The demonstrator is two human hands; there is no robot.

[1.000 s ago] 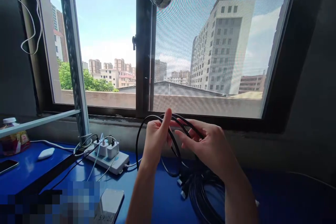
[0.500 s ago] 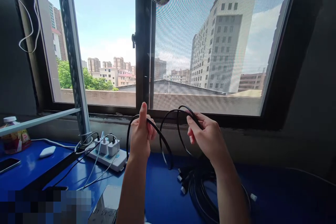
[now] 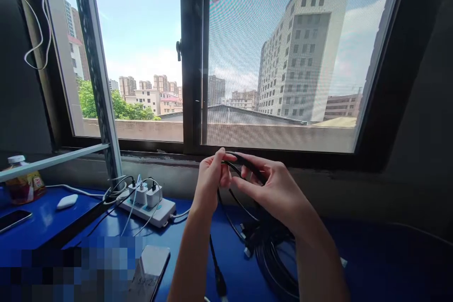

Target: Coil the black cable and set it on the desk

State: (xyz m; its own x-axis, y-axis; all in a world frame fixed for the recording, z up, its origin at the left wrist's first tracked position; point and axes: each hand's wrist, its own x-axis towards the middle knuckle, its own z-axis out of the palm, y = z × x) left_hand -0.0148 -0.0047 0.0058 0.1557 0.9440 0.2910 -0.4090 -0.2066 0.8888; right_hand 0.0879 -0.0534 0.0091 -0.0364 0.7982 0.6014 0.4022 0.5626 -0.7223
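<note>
– Firstly, where is the black cable [image 3: 253,168] found?

– Above the blue tabletop [image 3: 233,269], before the window [image 3: 193,104]; it is held by both hands, and an arc is carried between them

– How are the fingers set?

– At the left hand [image 3: 208,179], the cable is pinched between thumb and curled fingers. At the right hand [image 3: 274,181], it is closed under the fingers, the thumb extended leftward; the hidden fingertips cannot be assessed

– Below?

– A cable coil [image 3: 269,264] is noted on the tabletop
</note>
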